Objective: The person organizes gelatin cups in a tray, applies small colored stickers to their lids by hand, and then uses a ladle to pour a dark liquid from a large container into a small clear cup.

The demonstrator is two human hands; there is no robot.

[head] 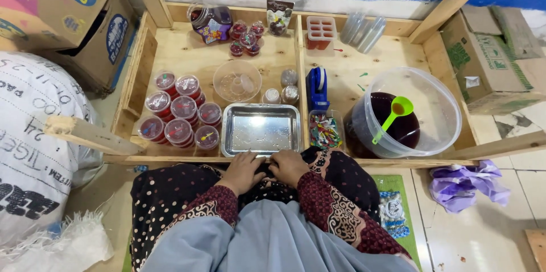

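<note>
Low wooden desk [187, 56], two bays, divider down the middle. Big clear tub [438, 107] in the right bay, part full of dark red liquid, green scoop [396, 111] propped inside with its handle leaning on the near-left wall. Lidless, and the largest risk here: a knock against the rim likely sends liquid onto the wood and the floor tiles.

Steel tray [261, 130] at the near edge of the left bay, bare and shiny, just beyond both hands. Overhanging slightly, maybe; hard to judge from this angle. A tug from the lap could tip it off.

Left of the tray, filled cups [179, 114] with clear lids, stacked two high, packed touching. Top-heavy by the look; a brushing sleeve could topple the near ones into the tray.

Clear bowl [237, 81] further back, near empty. Small container of coloured picks [325, 130] just right of the tray, open-topped, easily spilled. Blue tape dispenser [317, 87] behind it.

Left hand [243, 170] and right hand [288, 165] low at the near edge, side by side, fingers curled down over dark patterned cloth on the lap. Holding something small between them or only resting? Cannot tell; fingertips hidden.
</note>
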